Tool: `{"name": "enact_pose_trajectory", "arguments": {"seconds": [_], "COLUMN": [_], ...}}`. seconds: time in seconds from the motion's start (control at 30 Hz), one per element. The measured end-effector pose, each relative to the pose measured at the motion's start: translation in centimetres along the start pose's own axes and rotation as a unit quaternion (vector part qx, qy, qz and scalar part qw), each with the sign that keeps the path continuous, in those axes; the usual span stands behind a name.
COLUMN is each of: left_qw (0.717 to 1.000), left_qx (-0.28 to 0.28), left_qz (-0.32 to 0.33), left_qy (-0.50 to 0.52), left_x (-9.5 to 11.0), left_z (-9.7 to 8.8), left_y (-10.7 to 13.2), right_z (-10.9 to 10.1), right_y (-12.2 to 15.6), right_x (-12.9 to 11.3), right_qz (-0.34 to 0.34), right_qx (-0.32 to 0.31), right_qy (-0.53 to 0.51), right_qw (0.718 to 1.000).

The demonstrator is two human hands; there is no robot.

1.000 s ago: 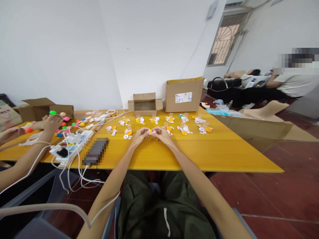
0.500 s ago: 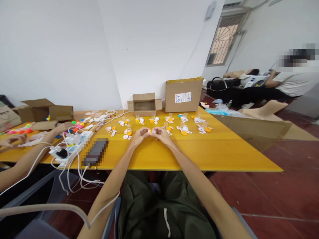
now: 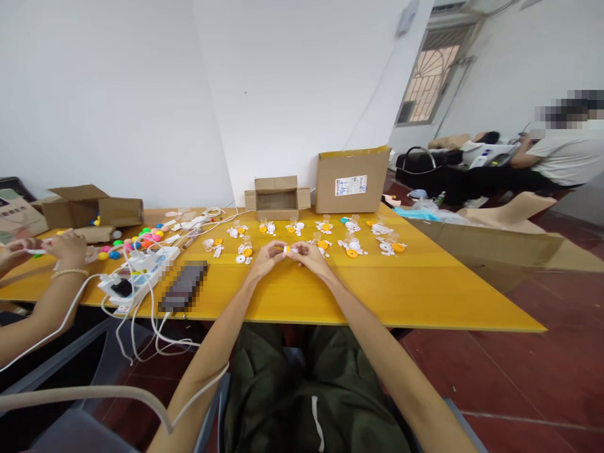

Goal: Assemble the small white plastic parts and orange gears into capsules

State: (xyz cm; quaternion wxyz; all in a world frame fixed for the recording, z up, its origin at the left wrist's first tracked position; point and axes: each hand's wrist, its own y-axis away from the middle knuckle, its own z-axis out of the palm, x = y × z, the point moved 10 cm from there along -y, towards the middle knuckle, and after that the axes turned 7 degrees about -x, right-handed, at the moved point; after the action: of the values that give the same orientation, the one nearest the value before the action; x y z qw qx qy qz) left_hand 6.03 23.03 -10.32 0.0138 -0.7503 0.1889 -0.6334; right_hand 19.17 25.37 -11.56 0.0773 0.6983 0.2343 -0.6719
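My left hand (image 3: 270, 258) and my right hand (image 3: 308, 257) meet above the front middle of the yellow table (image 3: 377, 296). Between their fingertips is a small white and yellow plastic part (image 3: 287, 250), pinched from both sides; its exact kind is too small to make out. Behind and beside my hands lie several little groups of plastic parts, each with white pieces, a clear cup and mostly a yellow-orange ring. Nearest on the left is a group with a white ring (image 3: 241, 258); on the right lies an orange ring (image 3: 352, 253).
A small open carton (image 3: 277, 212) and a larger cardboard box (image 3: 349, 192) stand against the wall. To the left are a phone (image 3: 185, 286), a power strip (image 3: 141, 277) with loose cables, colourful balls (image 3: 148, 238) and a co-worker's hands (image 3: 68, 245).
My hands stay together at the same place, with the small part turned slightly between them. The co-worker's hands have lifted and drawn together at the left. The view has shifted slightly.
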Motion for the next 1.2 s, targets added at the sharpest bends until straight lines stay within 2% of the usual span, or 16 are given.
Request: {"name": "enact_pose_trajectory", "arguments": {"seconds": [0.1,0.2,0.27,0.6,0.8,1.0,1.1,1.2], "left_qw": [1.000,0.998,0.998,0.999,0.999,1.000,0.999,0.999], "left_qx": [0.010,0.055,0.065,0.020,0.022,0.019,0.042,0.039], "left_qz": [-0.002,-0.010,-0.019,-0.016,-0.031,-0.020,-0.015,-0.007], "left_qy": [0.007,0.018,0.015,-0.024,-0.016,-0.010,-0.001,0.004], "left_x": [-0.3,-0.8,-0.9,0.3,0.1,-0.5,-1.1,-1.5], "left_z": [-0.1,-0.8,-0.9,0.1,-0.1,-0.1,-0.3,-0.2], "left_y": [-0.2,-0.2,-0.2,0.0,0.0,-0.2,-0.5,-0.8], "right_z": [0.0,0.1,0.1,0.2,0.3,0.3,0.2,0.3], "right_y": [0.0,0.0,0.0,0.1,0.0,0.0,0.1,0.1], "right_x": [0.0,-0.1,-0.2,-0.9,-0.7,-0.5,-0.4,-0.6], "right_qz": [-0.002,-0.006,-0.009,-0.033,-0.029,-0.024,-0.017,-0.020], "right_qx": [0.003,0.002,0.002,-0.006,-0.014,-0.010,-0.005,-0.006], "right_qy": [-0.003,0.001,0.006,0.024,0.023,0.018,0.017,0.015], "right_qw": [1.000,1.000,1.000,0.999,0.999,1.000,1.000,1.000]}}
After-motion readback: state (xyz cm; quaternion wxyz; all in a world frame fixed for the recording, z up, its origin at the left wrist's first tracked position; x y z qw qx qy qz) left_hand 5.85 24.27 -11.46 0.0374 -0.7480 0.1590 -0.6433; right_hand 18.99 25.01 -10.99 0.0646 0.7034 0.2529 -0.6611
